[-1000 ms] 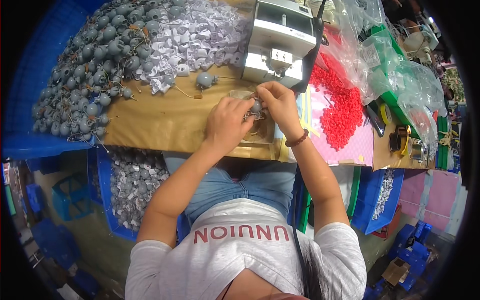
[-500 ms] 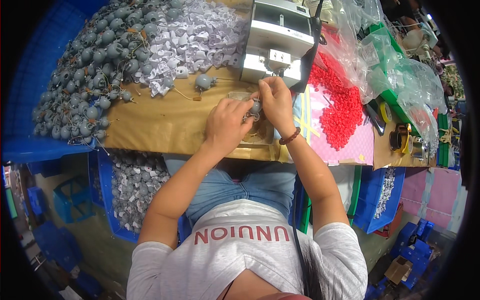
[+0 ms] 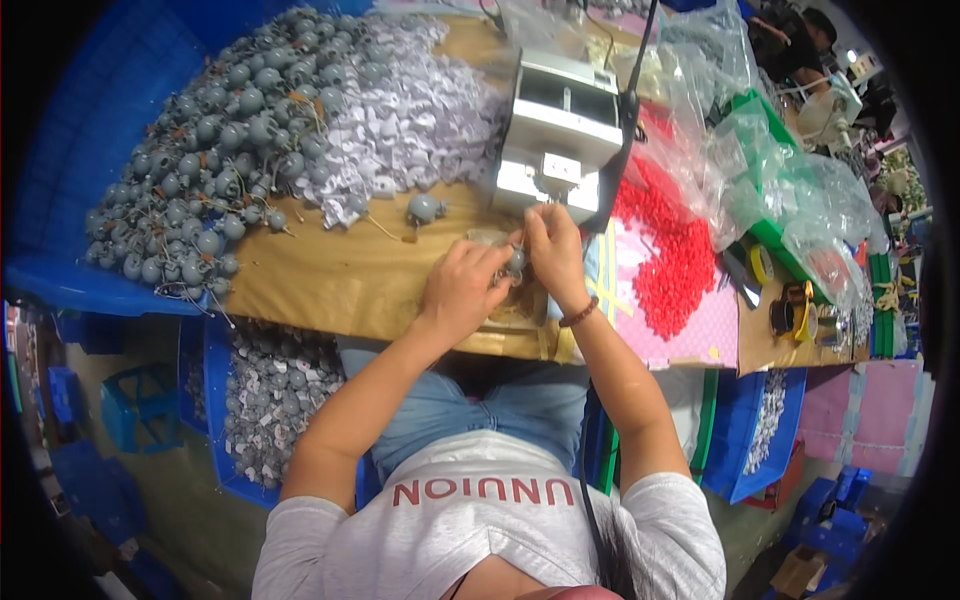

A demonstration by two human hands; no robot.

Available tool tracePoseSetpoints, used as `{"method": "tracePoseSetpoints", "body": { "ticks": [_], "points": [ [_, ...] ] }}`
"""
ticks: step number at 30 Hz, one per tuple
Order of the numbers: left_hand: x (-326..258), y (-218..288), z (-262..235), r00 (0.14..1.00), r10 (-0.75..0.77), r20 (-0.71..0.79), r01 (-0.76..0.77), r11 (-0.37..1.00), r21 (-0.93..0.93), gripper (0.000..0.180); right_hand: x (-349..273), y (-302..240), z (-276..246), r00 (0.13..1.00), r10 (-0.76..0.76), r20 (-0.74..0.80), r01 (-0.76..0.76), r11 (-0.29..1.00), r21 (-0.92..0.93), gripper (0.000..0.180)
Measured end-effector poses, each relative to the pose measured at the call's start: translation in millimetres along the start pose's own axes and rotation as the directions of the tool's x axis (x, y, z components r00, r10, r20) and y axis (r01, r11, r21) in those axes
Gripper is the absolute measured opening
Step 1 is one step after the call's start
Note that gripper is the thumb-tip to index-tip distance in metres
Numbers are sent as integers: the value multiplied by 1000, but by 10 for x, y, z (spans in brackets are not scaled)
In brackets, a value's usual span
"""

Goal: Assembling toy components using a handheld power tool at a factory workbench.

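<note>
My left hand (image 3: 462,288) is closed around a small grey ball-shaped part (image 3: 516,262) over the near edge of the work table. Right beside it, my right hand (image 3: 556,255) pinches with thumb and forefinger just in front of a white machine (image 3: 545,137). Whatever sits in that pinch is too small and covered to make out. On the machine's front is a small pale block (image 3: 561,170), close above my right fingertips. Another grey ball part (image 3: 424,208) with a thin wire lies on the brown table cover, beyond my left hand.
Many wired grey ball parts (image 3: 190,180) are heaped at the left, beside a pile of white plastic pieces (image 3: 420,120). Small red parts (image 3: 668,270) spread at the right, near a yellow tape roll (image 3: 761,265), plastic bags (image 3: 820,220) and a green bin edge (image 3: 775,238).
The whole view has shifted, so the table and machine appear lower. Both hands keep nearly the same place in front of the machine, the left still holding the grey ball part.
</note>
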State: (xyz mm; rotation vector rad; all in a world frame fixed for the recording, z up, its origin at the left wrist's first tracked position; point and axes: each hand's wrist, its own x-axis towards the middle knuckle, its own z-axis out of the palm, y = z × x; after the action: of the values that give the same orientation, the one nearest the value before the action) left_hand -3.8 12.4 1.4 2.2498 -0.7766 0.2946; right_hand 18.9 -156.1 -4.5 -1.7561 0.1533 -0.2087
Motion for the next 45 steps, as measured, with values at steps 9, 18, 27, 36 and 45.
{"method": "tracePoseSetpoints", "body": {
  "ticks": [9, 18, 27, 36, 45],
  "points": [
    [-926, -287, -798, 989, -149, 9, 148, 979, -142, 40, 107, 109, -1084, 985, -132, 114, 137, 989, -45, 15],
    [-2320, -875, -1947, 758, -525, 387, 298, 807, 511, 30, 280, 433, -1838, 897, -385, 216, 373, 397, -839, 24],
    [-528, -986, -1422, 993, -118, 11, 104, 915, 389, 21, 345, 741, -1937, 917, -298, 267, 362, 334, -871, 18],
    [465, -1428, -709, 994, -97, 53, 56, 852, 521, 34, 414, 708, -1951, 924, -289, 250, 350, 374, -859, 17],
    [258, -1128, -876, 996, 3, -89, 20, 966, 257, 36, 155, 309, -1794, 955, -285, 82, 282, 789, -546, 17]
  ]
}}
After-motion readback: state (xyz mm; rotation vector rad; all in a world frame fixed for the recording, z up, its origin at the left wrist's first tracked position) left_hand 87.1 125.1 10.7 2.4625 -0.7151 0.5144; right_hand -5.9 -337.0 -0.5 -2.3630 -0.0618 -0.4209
